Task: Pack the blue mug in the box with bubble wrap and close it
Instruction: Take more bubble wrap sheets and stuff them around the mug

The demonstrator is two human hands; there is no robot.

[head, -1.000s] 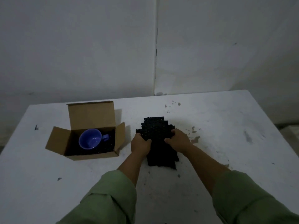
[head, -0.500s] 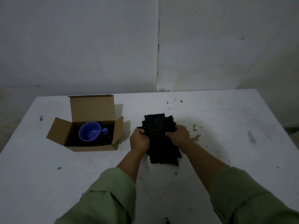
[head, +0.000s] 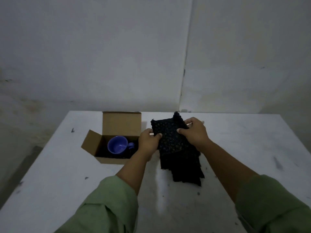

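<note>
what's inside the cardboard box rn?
The blue mug lies in the cardboard box, mouth toward the camera, handle to the right, on dark bubble wrap. The left hand covers the box's right end, so that part is hidden.

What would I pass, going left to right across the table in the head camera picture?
Cardboard box → blue mug inside it → left hand → black bubble wrap → right hand.
</note>
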